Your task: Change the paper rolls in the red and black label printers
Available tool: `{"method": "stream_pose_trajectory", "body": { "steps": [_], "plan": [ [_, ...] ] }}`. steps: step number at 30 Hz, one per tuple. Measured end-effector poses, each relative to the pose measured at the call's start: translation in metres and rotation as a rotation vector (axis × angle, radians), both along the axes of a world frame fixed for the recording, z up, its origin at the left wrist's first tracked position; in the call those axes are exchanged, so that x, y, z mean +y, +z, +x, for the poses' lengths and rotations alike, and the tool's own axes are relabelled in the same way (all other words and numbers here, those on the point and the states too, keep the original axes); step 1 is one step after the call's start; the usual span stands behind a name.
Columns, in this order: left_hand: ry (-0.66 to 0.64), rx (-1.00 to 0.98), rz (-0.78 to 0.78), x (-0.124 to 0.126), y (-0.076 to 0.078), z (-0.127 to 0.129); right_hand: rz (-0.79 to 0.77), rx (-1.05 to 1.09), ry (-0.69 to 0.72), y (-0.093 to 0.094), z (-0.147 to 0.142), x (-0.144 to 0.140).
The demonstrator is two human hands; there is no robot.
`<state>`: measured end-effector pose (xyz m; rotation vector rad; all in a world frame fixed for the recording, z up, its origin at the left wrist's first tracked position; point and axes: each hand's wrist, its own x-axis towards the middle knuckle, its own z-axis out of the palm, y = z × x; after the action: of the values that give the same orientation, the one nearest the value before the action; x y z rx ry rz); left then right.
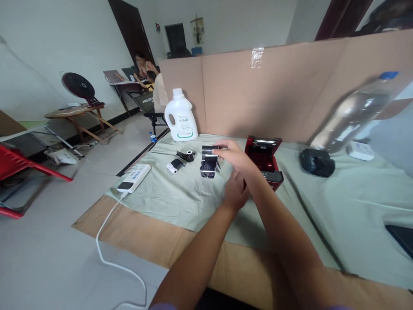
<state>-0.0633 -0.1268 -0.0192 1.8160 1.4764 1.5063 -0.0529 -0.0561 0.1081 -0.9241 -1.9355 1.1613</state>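
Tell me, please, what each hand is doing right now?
Left hand: loosely curled beside the red printer; whether it holds anything cannot be told.
Right hand: closed on the black ribbon roll, raised over the cloth.

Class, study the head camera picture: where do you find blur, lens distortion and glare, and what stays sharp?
In the head view, the clear bottle at the right is smeared and leans with wide-angle stretch; the cardboard wall's top edge bows; a tape patch on it glares white. The right hand holding the black ribbon roll is slightly soft, the white jug fairly sharp. Lighting is even, shadows faint.
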Motion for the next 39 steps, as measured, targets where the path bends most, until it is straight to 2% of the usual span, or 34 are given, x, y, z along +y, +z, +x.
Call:
{"method": "stream_pose_trajectory", "body": {
  "steps": [3,7,10,14,16,19,23,25,28,31,33,36,39],
  "plan": [
    [-0.007,0.05,0.081,-0.002,0.002,0.0,0.093,-0.064,-0.033,0.017,0.055,0.006],
    [0.032,0.041,0.078,-0.002,0.0,0.0,0.135,-0.394,-0.127,0.022,0.115,0.018],
    [0.031,0.05,0.112,-0.001,-0.001,0.001,0.193,-0.645,-0.257,0.016,0.135,0.021],
    [0.08,0.114,0.155,0.0,0.004,0.004,0.252,-0.836,-0.361,0.007,0.134,0.018],
    [0.084,0.191,0.184,0.002,0.014,0.004,0.24,-0.876,-0.394,0.004,0.13,0.018],
    [0.032,0.312,0.143,0.009,0.037,0.002,0.217,-0.892,-0.414,-0.001,0.13,0.021],
    [-0.134,0.533,-0.025,0.026,0.074,-0.004,0.22,-0.895,-0.38,-0.011,0.135,0.028],
    [-0.231,0.609,-0.1,0.035,0.087,-0.006,0.216,-0.91,-0.35,-0.014,0.138,0.031],
    [-0.315,0.631,-0.214,0.046,0.098,-0.007,0.186,-0.86,-0.305,-0.013,0.149,0.037],
    [-0.302,0.69,-0.219,0.049,0.106,-0.005,0.116,-0.699,-0.256,-0.006,0.169,0.045],
    [-0.282,0.785,-0.181,0.048,0.111,-0.004,0.091,-0.554,-0.301,-0.003,0.183,0.052],
    [-0.235,0.904,-0.13,0.047,0.117,-0.005,0.146,-0.25,-0.489,-0.007,0.195,0.063],
    [-0.202,0.945,-0.066,0.047,0.117,-0.005,0.134,0.034,-0.476,-0.02,0.188,0.073]
  ]
}}
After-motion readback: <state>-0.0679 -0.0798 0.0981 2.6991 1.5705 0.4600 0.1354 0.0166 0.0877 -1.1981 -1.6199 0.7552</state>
